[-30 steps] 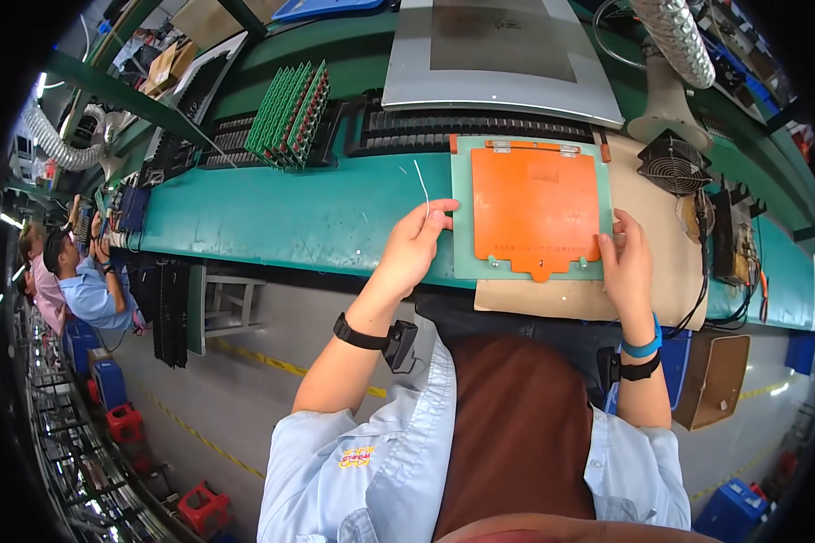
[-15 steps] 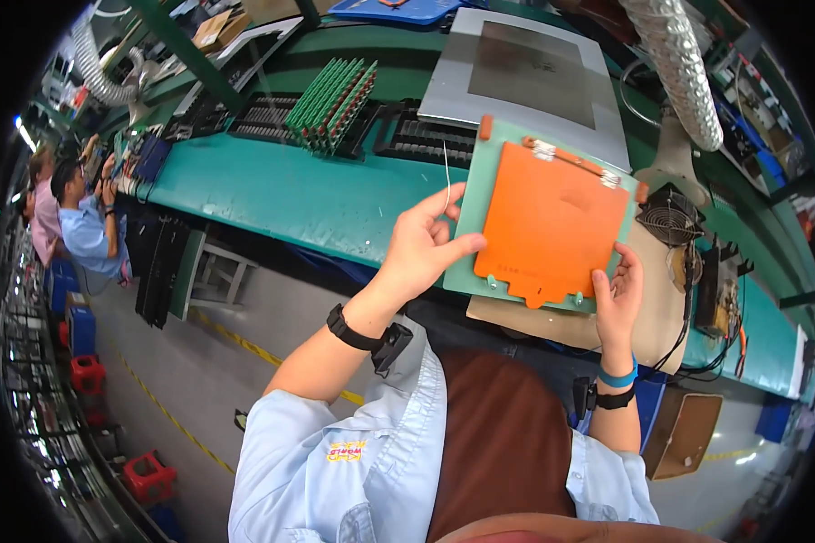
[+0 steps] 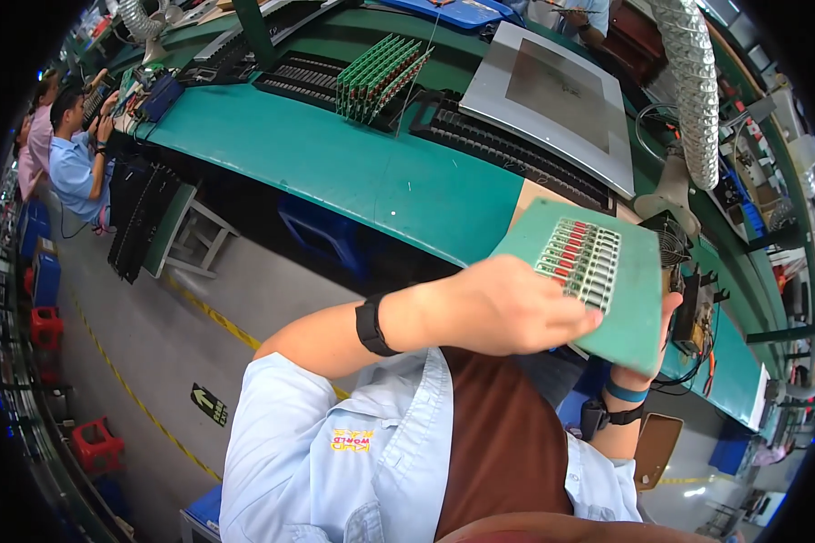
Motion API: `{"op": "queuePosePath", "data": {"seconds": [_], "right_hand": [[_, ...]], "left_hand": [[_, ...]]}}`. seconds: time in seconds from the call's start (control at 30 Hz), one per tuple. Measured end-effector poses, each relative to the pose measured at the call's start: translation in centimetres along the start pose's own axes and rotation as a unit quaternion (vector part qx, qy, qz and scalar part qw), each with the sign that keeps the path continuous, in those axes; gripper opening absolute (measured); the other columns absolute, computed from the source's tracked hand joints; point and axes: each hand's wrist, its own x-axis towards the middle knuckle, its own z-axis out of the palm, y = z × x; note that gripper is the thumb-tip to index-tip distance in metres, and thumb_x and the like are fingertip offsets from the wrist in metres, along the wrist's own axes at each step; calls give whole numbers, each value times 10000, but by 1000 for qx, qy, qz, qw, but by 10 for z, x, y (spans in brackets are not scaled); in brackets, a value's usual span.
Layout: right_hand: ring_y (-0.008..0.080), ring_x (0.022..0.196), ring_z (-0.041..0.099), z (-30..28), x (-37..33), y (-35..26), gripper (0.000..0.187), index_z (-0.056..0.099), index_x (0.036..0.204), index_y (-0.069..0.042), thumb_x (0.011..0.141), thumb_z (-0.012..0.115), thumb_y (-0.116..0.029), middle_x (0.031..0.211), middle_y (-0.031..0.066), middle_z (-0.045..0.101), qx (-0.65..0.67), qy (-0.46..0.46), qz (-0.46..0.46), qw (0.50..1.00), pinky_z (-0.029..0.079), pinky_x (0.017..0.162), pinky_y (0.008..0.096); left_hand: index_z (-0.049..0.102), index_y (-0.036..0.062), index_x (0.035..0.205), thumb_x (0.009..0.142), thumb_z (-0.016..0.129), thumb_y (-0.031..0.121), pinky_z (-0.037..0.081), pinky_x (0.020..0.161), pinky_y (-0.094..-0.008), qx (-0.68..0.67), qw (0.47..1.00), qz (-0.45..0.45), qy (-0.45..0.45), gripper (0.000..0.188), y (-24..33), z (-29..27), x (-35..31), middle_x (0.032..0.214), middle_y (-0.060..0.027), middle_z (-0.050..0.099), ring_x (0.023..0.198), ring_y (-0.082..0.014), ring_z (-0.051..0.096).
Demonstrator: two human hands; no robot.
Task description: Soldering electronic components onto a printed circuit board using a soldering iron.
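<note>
A flat green fixture [image 3: 638, 281] is held tilted in front of me, its face toward me. In its rectangular window, rows of small circuit boards with red parts [image 3: 578, 258] are seen. My left hand [image 3: 507, 308] comes across the lower left edge, knuckles up. Its fingers are closed, with the fingertips lying on the face beside the window's lower end; its thumb is hidden. My right hand [image 3: 666, 330] grips the right edge, mostly behind the fixture. The orange plate is out of sight.
On the green bench [image 3: 335, 172] stand a rack of green circuit boards [image 3: 380, 77] and a framed grey panel [image 3: 552, 86]. A small fan [image 3: 670, 240] and wired device [image 3: 697, 312] are at right, below a silver duct [image 3: 688, 90]. Co-workers [image 3: 81, 154] are at far left.
The fixture has been turned over: its orange plate faced me before, and now the green side with the boards does. It sits lower and further right; my left hand has crossed rightward over it.
</note>
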Motion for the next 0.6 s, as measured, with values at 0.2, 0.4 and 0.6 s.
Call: {"op": "queuePosePath", "data": {"seconds": [0.2, 0.4, 0.6], "right_hand": [[362, 1365, 537, 20, -7, 11, 725, 340, 1573, -17, 1020, 466, -469, 1542, 205, 480, 39, 64, 133, 988, 442, 1149, 504], [373, 1351, 545, 21, -8, 14, 738, 345, 1563, 3, 984, 509, -424, 1527, 231, 483, 39, 70, 143, 987, 452, 1140, 499], [404, 1336, 559, 5, -5, 13, 750, 321, 1572, 11, 975, 504, -406, 1538, 250, 467, 37, 91, 137, 986, 457, 1141, 520]], "left_hand": [[693, 104, 1232, 851, 652, 129, 471, 479, -282, -21, 998, -5, -64, 385, 10, 13, -19, 750, 17, 492, 619, -107, 582], [686, 104, 1235, 841, 661, 137, 482, 485, -281, -42, 996, -18, -70, 395, 7, 17, -26, 765, 21, 509, 635, -105, 592], [689, 109, 1232, 839, 663, 141, 492, 493, -277, -42, 996, -19, -78, 395, 2, 23, -25, 766, 22, 510, 647, -103, 600]]}}
